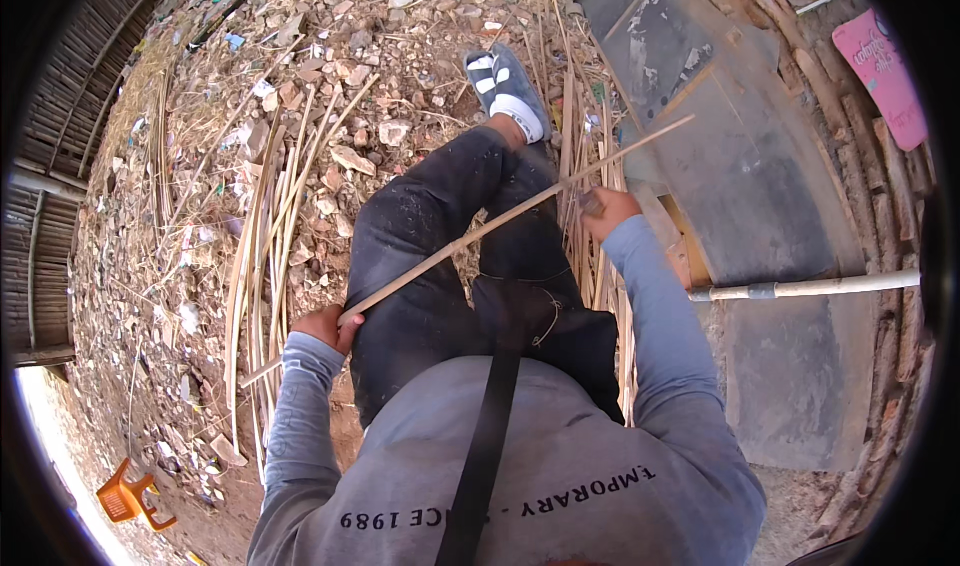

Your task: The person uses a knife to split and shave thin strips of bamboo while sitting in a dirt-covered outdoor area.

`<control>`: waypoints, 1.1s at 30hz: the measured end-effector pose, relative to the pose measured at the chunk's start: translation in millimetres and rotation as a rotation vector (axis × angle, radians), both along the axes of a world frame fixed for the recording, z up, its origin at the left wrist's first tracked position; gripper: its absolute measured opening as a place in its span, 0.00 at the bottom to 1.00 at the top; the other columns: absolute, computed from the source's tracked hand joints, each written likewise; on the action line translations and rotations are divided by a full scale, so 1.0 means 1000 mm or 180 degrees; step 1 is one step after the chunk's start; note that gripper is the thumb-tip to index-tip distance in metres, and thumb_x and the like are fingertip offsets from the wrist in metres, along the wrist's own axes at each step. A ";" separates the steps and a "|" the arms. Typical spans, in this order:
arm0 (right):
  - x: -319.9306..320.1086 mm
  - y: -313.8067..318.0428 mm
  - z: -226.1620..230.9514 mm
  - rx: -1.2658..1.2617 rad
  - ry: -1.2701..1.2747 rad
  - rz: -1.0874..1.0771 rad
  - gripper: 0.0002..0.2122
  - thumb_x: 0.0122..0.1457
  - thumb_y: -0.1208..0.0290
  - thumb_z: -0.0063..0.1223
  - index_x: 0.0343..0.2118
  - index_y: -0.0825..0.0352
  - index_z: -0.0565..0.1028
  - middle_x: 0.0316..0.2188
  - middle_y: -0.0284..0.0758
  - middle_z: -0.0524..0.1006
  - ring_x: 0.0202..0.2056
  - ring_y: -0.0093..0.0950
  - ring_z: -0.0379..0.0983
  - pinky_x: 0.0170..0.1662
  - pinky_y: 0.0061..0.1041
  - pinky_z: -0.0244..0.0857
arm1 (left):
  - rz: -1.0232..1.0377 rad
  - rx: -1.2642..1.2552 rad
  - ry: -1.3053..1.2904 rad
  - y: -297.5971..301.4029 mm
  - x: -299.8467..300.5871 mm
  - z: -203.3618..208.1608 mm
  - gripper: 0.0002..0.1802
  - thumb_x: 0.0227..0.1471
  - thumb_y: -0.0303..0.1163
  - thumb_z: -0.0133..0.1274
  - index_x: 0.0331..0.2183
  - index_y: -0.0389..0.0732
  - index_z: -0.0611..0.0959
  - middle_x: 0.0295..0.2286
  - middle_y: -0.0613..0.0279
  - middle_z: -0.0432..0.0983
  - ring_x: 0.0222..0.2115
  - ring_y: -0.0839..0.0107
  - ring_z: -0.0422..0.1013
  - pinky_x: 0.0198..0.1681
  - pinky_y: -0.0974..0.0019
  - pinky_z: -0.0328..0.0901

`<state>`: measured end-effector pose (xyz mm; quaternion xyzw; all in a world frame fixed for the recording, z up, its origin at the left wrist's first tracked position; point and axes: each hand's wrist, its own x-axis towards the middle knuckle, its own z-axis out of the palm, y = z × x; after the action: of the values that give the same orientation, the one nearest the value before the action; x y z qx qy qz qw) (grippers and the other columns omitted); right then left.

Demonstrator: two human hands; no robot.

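Observation:
A long, thin bamboo strip (500,218) slants across my lap, its far end up at the right over grey sheets. My left hand (328,328) is wrapped round it near its lower end, beside my left thigh. To the right of my knees, my right hand (610,214) is closed, apart from the strip and just below it. Something small and dark shows at its fingers, too blurred to name. Split bamboo strips (285,216) lie on the ground at my left, and more strips (597,266) lie by my right thigh.
Stony, littered ground (400,51) spreads ahead and left. Worn grey sheets (760,206) lie at my right, with a pale pole (850,284) across them and a pink board (880,78) beyond. An orange chair (125,496) stands far left, near a slatted wall (80,66).

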<state>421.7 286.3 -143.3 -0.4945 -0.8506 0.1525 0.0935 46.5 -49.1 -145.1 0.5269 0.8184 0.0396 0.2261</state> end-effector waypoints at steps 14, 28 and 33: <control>-0.018 -0.052 0.076 -0.0924 0.0338 0.0653 0.16 0.45 0.62 0.62 0.34 0.66 0.75 0.24 0.44 0.75 0.29 0.44 0.73 0.35 0.36 0.66 | 0.0092 0.0437 -0.0612 -0.003 -0.003 -0.018 0.35 0.53 0.63 0.39 0.28 0.36 0.78 0.20 0.42 0.72 0.26 0.41 0.71 0.31 0.49 0.65; -0.018 -0.054 0.107 0.0961 -0.0095 0.0856 0.14 0.44 0.63 0.61 0.34 0.62 0.74 0.23 0.38 0.74 0.30 0.41 0.72 0.33 0.39 0.65 | 0.0179 0.0320 -0.0787 -0.002 -0.008 -0.014 0.33 0.55 0.59 0.40 0.25 0.35 0.76 0.20 0.41 0.72 0.27 0.41 0.71 0.31 0.49 0.64; -0.037 -0.061 0.109 0.0327 -0.0167 0.0675 0.13 0.43 0.62 0.62 0.28 0.63 0.72 0.25 0.40 0.75 0.29 0.43 0.73 0.31 0.40 0.66 | 0.0180 0.0481 -0.0780 -0.009 -0.004 -0.011 0.34 0.54 0.61 0.41 0.24 0.35 0.76 0.19 0.42 0.71 0.25 0.42 0.70 0.29 0.50 0.64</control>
<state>384.8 225.1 -34.4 -0.4001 -0.9070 0.1048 0.0796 42.3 -58.5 -156.5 0.5104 0.7938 0.1715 0.2829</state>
